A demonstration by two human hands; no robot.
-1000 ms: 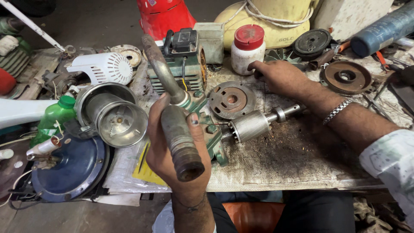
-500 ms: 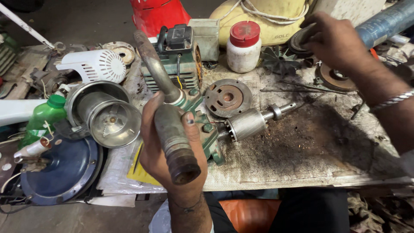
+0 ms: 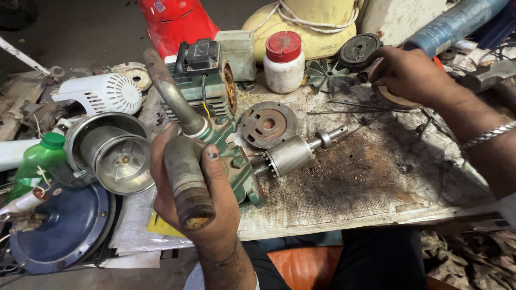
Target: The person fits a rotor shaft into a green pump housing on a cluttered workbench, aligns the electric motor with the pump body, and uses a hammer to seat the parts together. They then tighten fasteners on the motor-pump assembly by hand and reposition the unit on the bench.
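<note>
Gripping the rusty pipe tight in our left hand at the tabletop's near edge, we close our right hand over a disc at the far edge. If that one-handed hold twists, the green pump could tip onto the rotor.

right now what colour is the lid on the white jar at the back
Red, clearest in the head view: the lid tops the white jar.

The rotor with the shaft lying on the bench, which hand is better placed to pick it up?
Probably the right hand: it is up by the dark discs at the bench's far edge and looks free to come down to the rotor. The left hand is wrapped around the rusty pipe.
</note>
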